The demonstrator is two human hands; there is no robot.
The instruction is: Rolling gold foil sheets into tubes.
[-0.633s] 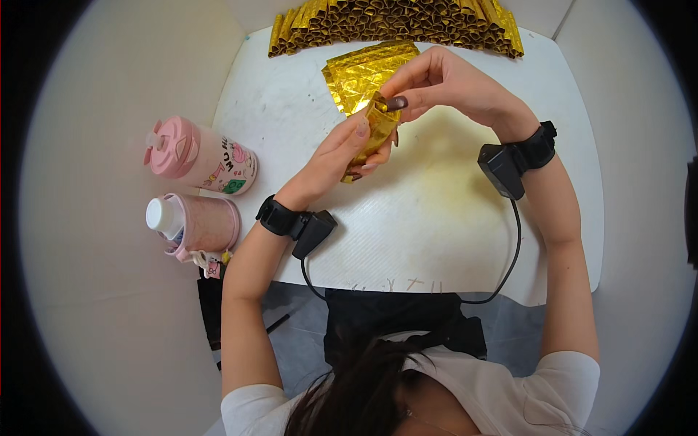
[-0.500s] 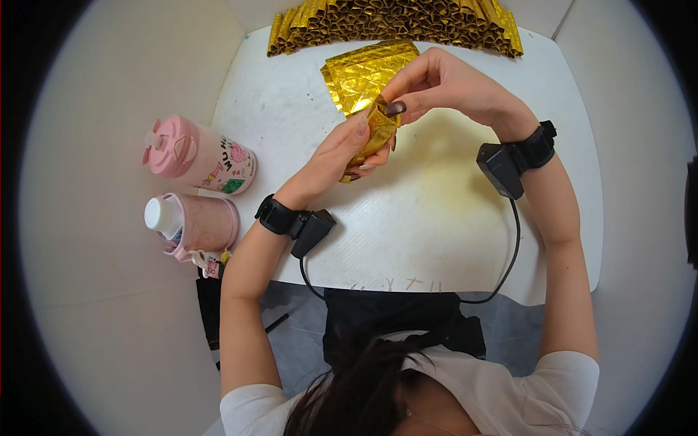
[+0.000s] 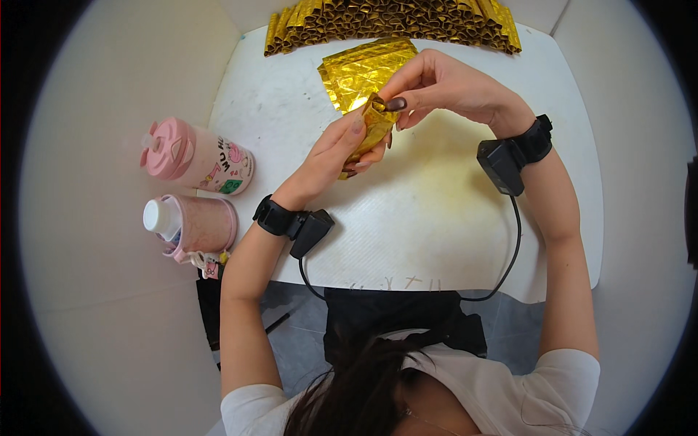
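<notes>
A small roll of gold foil paper point(image 3: 378, 125) is held over the middle of the table. My left hand point(image 3: 340, 151) is closed around its length, with the thumb along its near side. At the roll's upper, open end, my right hand point(image 3: 429, 91) pinches the edge between thumb and fingertips. The inside of the roll looks dark brown. Just beyond both hands lies a short stack of flat gold foil sheets point(image 3: 363, 69), partly covered by the fingers.
Many finished-looking gold tubes point(image 3: 392, 25) are piled along the table's far edge. To the left stand a pink lidded bottle point(image 3: 211, 156) and a pink cup point(image 3: 207, 221) holding a white-capped container. Black wrist units point(image 3: 500, 166) trail cables across the white table point(image 3: 429, 225).
The roll's top end looks more rounded and turned in at the rim. Both hands keep nearly the same place and grip.
</notes>
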